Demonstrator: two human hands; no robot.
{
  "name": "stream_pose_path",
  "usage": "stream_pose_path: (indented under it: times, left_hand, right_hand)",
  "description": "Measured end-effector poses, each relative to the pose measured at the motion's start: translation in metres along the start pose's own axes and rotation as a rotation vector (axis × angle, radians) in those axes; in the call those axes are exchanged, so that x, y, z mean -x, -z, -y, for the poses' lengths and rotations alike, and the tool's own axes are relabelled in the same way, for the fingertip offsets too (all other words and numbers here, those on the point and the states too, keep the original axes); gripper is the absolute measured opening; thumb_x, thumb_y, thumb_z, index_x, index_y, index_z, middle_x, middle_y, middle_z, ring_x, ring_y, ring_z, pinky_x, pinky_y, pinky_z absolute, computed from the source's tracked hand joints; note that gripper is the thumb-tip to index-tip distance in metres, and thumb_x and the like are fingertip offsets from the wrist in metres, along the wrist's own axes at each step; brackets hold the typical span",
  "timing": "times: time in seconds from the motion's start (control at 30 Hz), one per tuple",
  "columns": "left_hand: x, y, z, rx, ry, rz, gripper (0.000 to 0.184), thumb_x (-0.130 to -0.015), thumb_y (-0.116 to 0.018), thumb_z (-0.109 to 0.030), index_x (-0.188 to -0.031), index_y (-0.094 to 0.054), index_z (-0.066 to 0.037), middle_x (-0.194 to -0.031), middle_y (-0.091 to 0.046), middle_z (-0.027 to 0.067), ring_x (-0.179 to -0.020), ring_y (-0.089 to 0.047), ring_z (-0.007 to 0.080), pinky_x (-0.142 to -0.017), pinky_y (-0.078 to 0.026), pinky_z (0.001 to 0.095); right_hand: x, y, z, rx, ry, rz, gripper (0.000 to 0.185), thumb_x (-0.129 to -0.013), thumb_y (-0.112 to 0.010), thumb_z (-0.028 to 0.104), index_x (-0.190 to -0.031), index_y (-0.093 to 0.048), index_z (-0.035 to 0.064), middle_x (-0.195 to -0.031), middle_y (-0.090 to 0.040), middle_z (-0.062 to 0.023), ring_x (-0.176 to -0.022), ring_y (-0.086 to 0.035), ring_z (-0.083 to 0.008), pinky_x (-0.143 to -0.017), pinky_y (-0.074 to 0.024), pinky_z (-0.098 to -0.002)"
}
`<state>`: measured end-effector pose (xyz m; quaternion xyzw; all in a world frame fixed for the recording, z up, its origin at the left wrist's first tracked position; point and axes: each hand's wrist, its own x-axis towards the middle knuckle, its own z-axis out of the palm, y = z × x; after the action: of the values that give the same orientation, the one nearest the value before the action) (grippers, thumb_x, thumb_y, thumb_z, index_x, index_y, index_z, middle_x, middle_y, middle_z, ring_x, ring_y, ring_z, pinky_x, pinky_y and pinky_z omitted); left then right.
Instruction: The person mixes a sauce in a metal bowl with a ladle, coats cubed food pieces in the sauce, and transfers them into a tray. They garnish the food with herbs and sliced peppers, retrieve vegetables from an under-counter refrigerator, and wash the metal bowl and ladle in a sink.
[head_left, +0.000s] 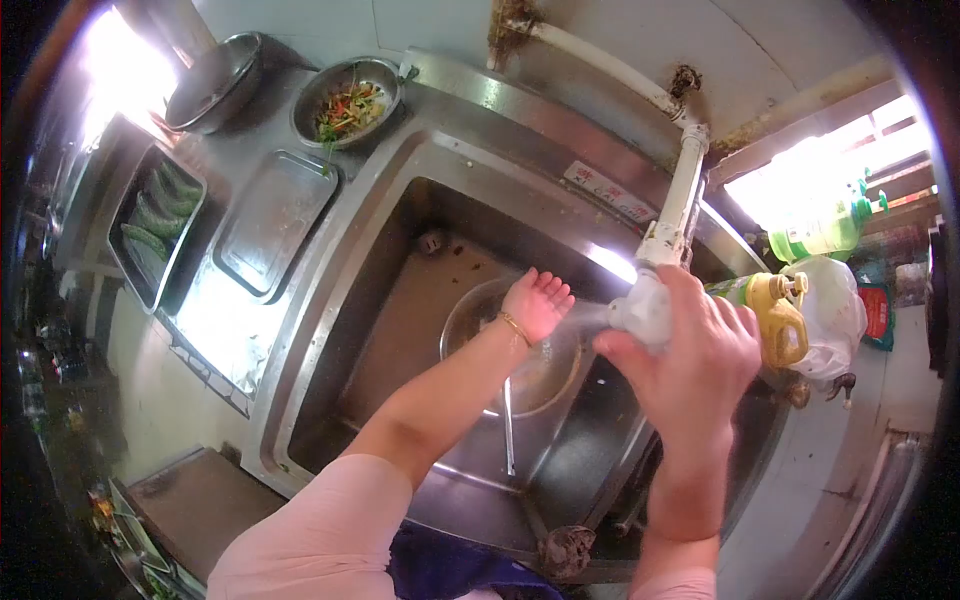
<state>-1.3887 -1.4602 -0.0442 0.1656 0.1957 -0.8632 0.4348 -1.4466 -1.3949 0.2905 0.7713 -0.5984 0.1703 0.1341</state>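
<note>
My right hand is wrapped around a white plastic tap at the lower end of a white pipe. A blurred spray of water comes from the tap toward my left hand, which is held palm up with its fingers stretched and nothing in it. A gold-coloured bracelet is on the left wrist. Below that hand, a round metal bowl sits in the stainless steel sink, partly hidden by my forearm. A thin shiny metal piece shows at the bowl's near side; its kind is unclear.
On the left counter are a tray of green cucumber-like vegetables, a shallow metal tray, a bowl of cut vegetables and a dark pan. Bottles, one yellow and one green, stand at right. A scrubber lies near the front edge.
</note>
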Motion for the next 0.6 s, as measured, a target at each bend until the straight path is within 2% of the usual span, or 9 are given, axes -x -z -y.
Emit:
stream_pose_path:
  times: [0.03, 0.1, 0.17, 0.23, 0.37, 0.43, 0.47, 0.53, 0.6]
  left_hand:
    - [-0.004, 0.007, -0.002, -0.024, -0.005, 0.027, 0.029, -0.095, -0.047, -0.032, -0.077, -0.058, -0.012, -0.085, -0.06, 0.0046, -0.091, -0.055, 0.0259, -0.091, -0.044, 0.0468]
    - [-0.029, 0.046, -0.011, 0.576, 0.371, 0.207, 0.029, -0.095, -0.044, -0.03, -0.078, -0.056, -0.01, -0.081, -0.058, 0.0058, -0.083, -0.054, 0.0261, -0.091, -0.044, 0.0463]
    - [-0.034, 0.06, -0.016, 0.573, 0.385, 0.247, 0.027, -0.095, -0.044, -0.028, -0.08, -0.056, -0.01, -0.082, -0.058, 0.0056, -0.083, -0.054, 0.0256, -0.092, -0.043, 0.046]
    - [-0.027, 0.065, -0.019, -0.03, 0.035, 0.128, 0.022, -0.095, -0.047, -0.027, -0.083, -0.058, -0.012, -0.088, -0.06, 0.004, -0.092, -0.055, 0.0245, -0.095, -0.043, 0.046]
    - [-0.023, 0.085, -0.018, -0.123, 0.05, -0.188, 0.02, -0.095, -0.046, -0.026, -0.089, -0.057, -0.01, -0.093, -0.06, 0.0071, -0.097, -0.055, 0.025, -0.096, -0.043, 0.0453]
    - [-0.02, 0.085, -0.013, -0.188, 0.08, -0.139, 0.02, -0.094, -0.046, -0.026, -0.091, -0.057, -0.01, -0.095, -0.059, 0.0086, -0.099, -0.055, 0.0256, -0.096, -0.043, 0.0456]
    - [-0.011, 0.07, -0.012, -0.224, 0.091, -0.197, 0.021, -0.094, -0.046, -0.026, -0.092, -0.057, -0.009, -0.095, -0.06, 0.0095, -0.098, -0.056, 0.0265, -0.095, -0.044, 0.0454]
    - [0.016, 0.028, -0.008, -0.302, 0.12, -0.316, 0.022, -0.094, -0.046, -0.025, -0.092, -0.058, -0.007, -0.095, -0.061, 0.0112, -0.096, -0.058, 0.0282, -0.093, -0.046, 0.0451]
    - [0.012, 0.033, -0.004, -0.225, 0.13, -0.16, 0.023, -0.094, -0.046, -0.025, -0.094, -0.06, -0.006, -0.094, -0.063, 0.0114, -0.094, -0.06, 0.0276, -0.09, -0.048, 0.044]
  right_hand:
    - [-0.005, 0.0, 0.001, 0.041, -0.01, 0.18, 0.042, -0.069, -0.073, 0.047, -0.078, -0.057, 0.0097, -0.079, -0.061, -0.0072, -0.076, -0.059, -0.0231, -0.065, -0.0441, -0.0371]
    - [-0.011, -0.004, -0.003, 0.044, 0.14, 0.168, 0.037, -0.063, -0.074, 0.04, -0.077, -0.056, 0.0109, -0.077, -0.061, -0.0055, -0.075, -0.06, -0.0232, -0.065, -0.044, -0.0372]
    - [-0.017, -0.001, -0.008, 0.014, 0.278, 0.185, 0.035, -0.061, -0.073, 0.038, -0.078, -0.057, 0.0117, -0.078, -0.061, -0.005, -0.075, -0.059, -0.0226, -0.066, -0.0438, -0.0361]
    - [-0.023, 0.006, -0.01, -0.002, 0.344, 0.125, 0.034, -0.059, -0.073, 0.036, -0.081, -0.059, 0.014, -0.078, -0.059, -0.0013, -0.081, -0.059, -0.0215, -0.068, -0.0437, -0.0367]
    - [0.027, -0.007, -0.021, -0.007, 0.5, -0.18, 0.025, -0.07, -0.066, 0.032, -0.086, -0.063, 0.014, -0.078, -0.06, -0.0001, -0.075, -0.06, -0.0219, -0.071, -0.0472, -0.0413]
    - [0.066, -0.051, -0.01, -0.49, 0.543, -0.307, 0.009, -0.078, -0.062, 0.016, -0.087, -0.063, 0.0141, -0.073, -0.06, -0.0031, -0.061, -0.059, -0.023, -0.064, -0.0491, -0.0406]
    - [0.085, -0.079, 0.003, -0.669, 0.359, -0.14, 0.017, -0.074, -0.064, 0.005, -0.089, -0.063, 0.0133, -0.08, -0.062, -0.0069, -0.07, -0.061, -0.0237, -0.066, -0.049, -0.0373]
    - [0.102, -0.143, 0.022, -0.836, -0.292, 0.096, 0.01, -0.08, -0.061, 0.009, -0.09, -0.063, 0.0107, -0.088, -0.062, -0.0117, -0.08, -0.062, -0.0278, -0.07, -0.051, -0.037]
    - [0.133, -0.251, 0.001, -1.729, -0.979, -0.03, 0.012, -0.089, -0.054, 0.017, -0.09, -0.061, 0.0077, -0.091, -0.061, -0.0126, -0.088, -0.06, -0.0315, -0.074, -0.0516, -0.0381]
